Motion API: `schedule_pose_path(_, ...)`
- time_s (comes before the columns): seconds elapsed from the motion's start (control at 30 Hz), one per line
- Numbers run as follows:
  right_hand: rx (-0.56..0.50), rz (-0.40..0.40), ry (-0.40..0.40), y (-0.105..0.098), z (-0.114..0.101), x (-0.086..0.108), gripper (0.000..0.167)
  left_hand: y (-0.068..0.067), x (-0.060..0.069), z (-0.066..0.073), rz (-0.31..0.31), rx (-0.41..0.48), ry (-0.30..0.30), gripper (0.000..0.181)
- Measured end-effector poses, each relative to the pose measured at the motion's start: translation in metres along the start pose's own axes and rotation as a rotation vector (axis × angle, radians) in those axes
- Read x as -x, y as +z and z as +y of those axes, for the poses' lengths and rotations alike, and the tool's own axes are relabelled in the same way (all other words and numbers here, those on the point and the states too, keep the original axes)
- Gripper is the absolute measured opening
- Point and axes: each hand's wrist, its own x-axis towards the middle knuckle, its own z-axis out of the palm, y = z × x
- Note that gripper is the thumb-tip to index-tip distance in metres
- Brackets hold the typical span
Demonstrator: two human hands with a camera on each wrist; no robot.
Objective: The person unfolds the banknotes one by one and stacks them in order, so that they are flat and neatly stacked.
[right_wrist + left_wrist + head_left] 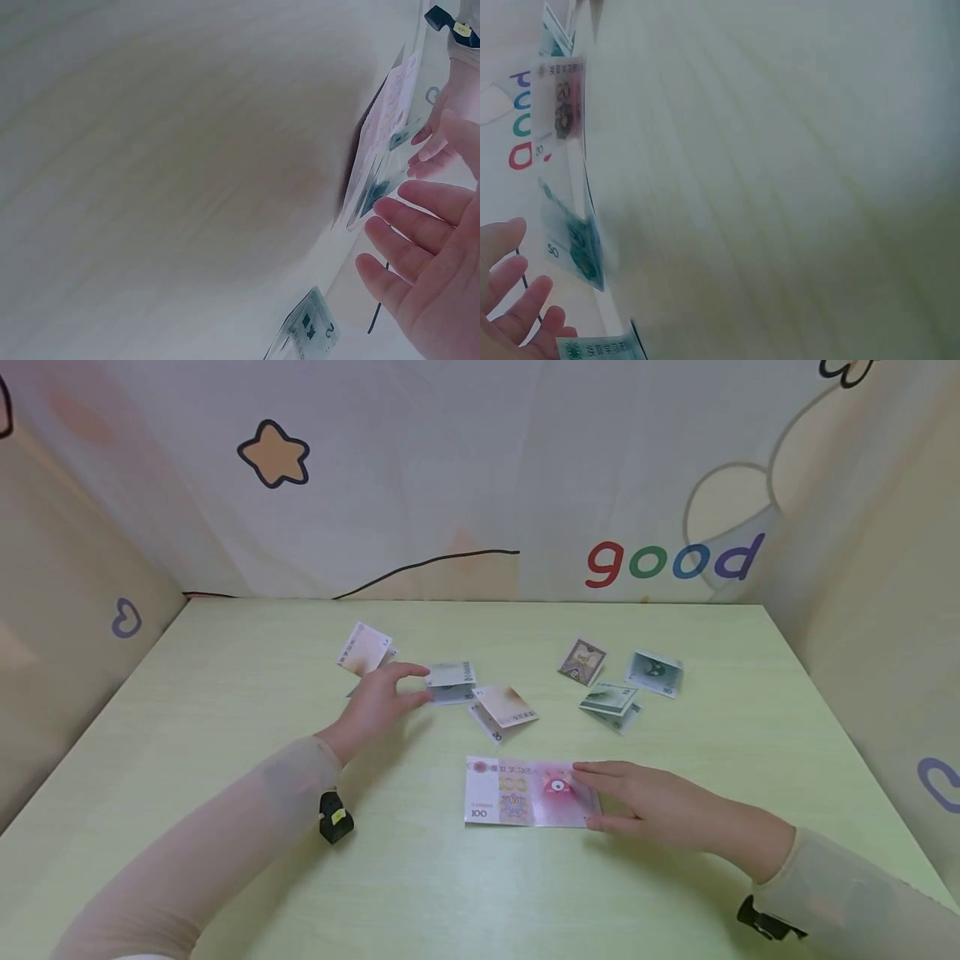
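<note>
Folded note at the left fingertips, flat note under the right

On the worktop, a pink note marked 100 is laid flat at the near centre. Its right end is partly covered by the right hand, whose fingers are extended and whose thumb is held apart; whether the paper is pressed cannot be told.

Farther off and to the left, a folded note is met at its left edge by the left hand. Thumb and forefinger are held apart there, with nothing seen to be clamped; actual contact cannot be confirmed.

The step in hand is judged to be the picking-up or placing of that folded note; which of the two cannot be told. For a pick-up, the left thumb and fingertip would need to be closed on the edge; for a release, the hand would need to be lifted straight away. Care is called for around the tan-faced folded note just to the right, which could easily be nudged.
</note>
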Motion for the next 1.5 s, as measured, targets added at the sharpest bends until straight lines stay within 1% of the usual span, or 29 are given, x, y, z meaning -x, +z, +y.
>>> schedule_pose_path(0.27, 0.016, 0.005, -0.008, 0.0, 0.0, 0.001, 0.06, 0.0, -0.006, -0.005, -0.01, 0.011, -0.035, 0.033)
schedule_pose_path(0.43, 0.015, 0.004, 0.0, 0.0, 0.0, 0.002, 0.06, 0.001, -0.01, -0.009, -0.012, 0.01, -0.01, 0.028)
schedule_pose_path(0.53, 0.024, 0.013, -0.011, 0.001, 0.0, 0.002, 0.059, 0.001, -0.012, -0.012, -0.011, 0.004, -0.002, 0.025)
schedule_pose_path(0.63, 0.031, 0.019, -0.022, 0.002, 0.001, 0.001, 0.058, 0.002, -0.014, -0.013, -0.008, 0.003, -0.01, 0.023)
schedule_pose_path(0.83, 0.035, 0.02, -0.018, 0.003, 0.002, 0.001, 0.058, 0.002, -0.015, -0.013, -0.007, 0.009, -0.015, 0.021)
schedule_pose_path(0.93, 0.033, 0.017, -0.015, 0.002, 0.001, 0.001, 0.058, 0.003, -0.016, -0.013, -0.009, -0.003, -0.013, 0.02)
schedule_pose_path(1.1, 0.023, 0.015, -0.016, 0.001, 0.0, 0.001, 0.059, 0.002, -0.019, -0.013, -0.006, -0.031, -0.031, 0.018)
schedule_pose_path(1.2, 0.021, 0.013, -0.016, 0.001, 0.0, 0.001, 0.059, 0.002, -0.02, -0.013, 0.008, -0.038, -0.03, 0.018)
schedule_pose_path(1.3, 0.022, 0.014, -0.021, 0.001, 0.0, 0.0, 0.059, 0.0, -0.02, -0.014, 0.026, -0.039, -0.008, 0.018)
schedule_pose_path(1.43, 0.019, 0.019, -0.028, 0.0, -0.001, 0.0, 0.058, -0.003, -0.019, -0.012, 0.053, -0.012, -0.002, 0.018)
schedule_pose_path(1.5, 0.019, 0.019, -0.029, 0.0, -0.002, 0.0, 0.058, -0.005, -0.018, -0.01, 0.065, 0.014, -0.016, 0.019)
